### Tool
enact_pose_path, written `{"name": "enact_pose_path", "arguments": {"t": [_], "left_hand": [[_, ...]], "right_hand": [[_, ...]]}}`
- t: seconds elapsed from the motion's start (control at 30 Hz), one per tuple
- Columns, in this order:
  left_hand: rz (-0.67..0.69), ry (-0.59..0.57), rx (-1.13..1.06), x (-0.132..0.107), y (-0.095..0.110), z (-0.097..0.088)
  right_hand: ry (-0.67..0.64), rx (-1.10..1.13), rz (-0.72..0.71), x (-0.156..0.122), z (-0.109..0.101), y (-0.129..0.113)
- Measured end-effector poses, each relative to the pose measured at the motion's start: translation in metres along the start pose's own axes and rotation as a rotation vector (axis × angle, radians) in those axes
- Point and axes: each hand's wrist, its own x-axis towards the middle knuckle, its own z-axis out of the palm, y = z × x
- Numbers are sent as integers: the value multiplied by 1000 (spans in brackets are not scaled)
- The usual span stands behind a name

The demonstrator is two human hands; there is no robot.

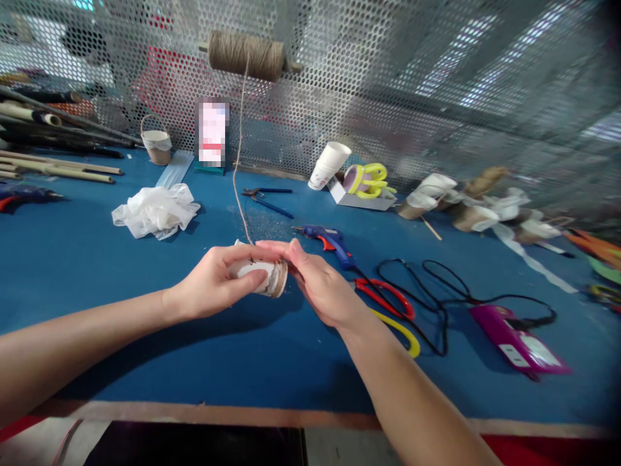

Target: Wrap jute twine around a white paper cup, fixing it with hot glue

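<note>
A white paper cup (259,275) lies on its side in the air above the blue table (121,272), its lower end wound with brown twine. My left hand (216,281) is wrapped round the cup's body. My right hand (320,285) is closed at the cup's wound end, fingertips pressing on the twine there. A strand of twine (239,168) runs from the cup up to a twine spool (246,55) mounted on the perforated metal wall.
A blue glue gun (330,241), red and yellow scissors (388,304), black cable (436,291) and a magenta device (514,336) lie to the right. Pliers (266,197), crumpled plastic (155,210), several cups (332,165) and wrapped cups (466,207) sit behind. Sticks (58,165) lie far left.
</note>
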Motion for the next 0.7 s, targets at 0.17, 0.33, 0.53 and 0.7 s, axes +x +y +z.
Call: {"name": "enact_pose_path", "arguments": {"t": [0.17, 0.33, 0.53, 0.7], "left_hand": [[-21, 25, 73, 0, 0, 1], [33, 24, 88, -2, 0, 1], [112, 0, 162, -5, 0, 3], [63, 13, 161, -6, -4, 2]], "right_hand": [[18, 31, 20, 0, 2, 0], [97, 30, -3, 1, 0, 2], [23, 0, -92, -1, 5, -1], [99, -90, -93, -1, -3, -7]]}}
